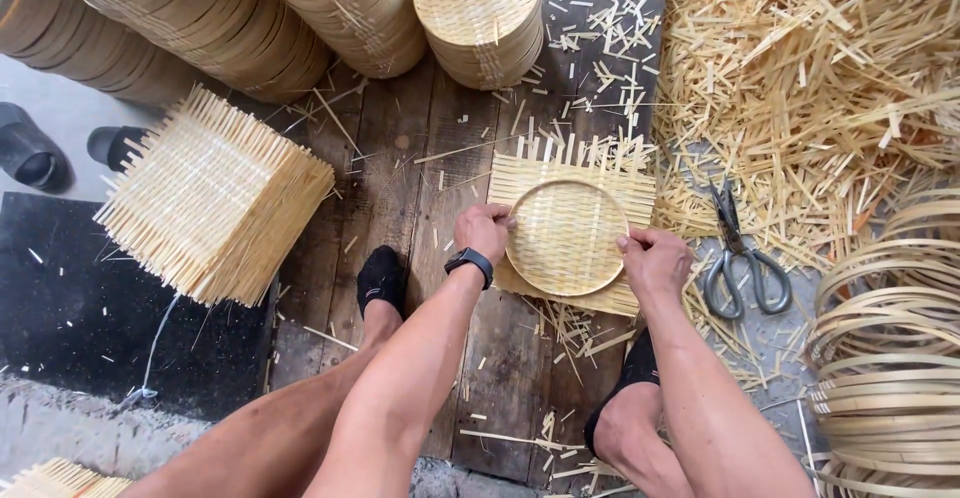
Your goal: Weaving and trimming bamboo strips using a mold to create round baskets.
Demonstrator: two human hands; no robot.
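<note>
A round bamboo hoop (pixel 566 237) sits pressed on a square woven mat (pixel 625 186) near the right edge of the plank floor (pixel 430 148). The left hand (pixel 483 230) pinches its left rim, fingers curled; the right hand (pixel 655 260) grips the right rim. Scissors (pixel 738 254) lie just beside, among bamboo offcuts (pixel 800 68).

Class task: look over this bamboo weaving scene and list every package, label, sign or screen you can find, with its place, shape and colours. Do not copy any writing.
Smartwatch: the only screen, worn on the left wrist beside the round woven tray; small dark rectangle on a black band, its display not readable.
Packages, labels, signs: none in view.
</note>
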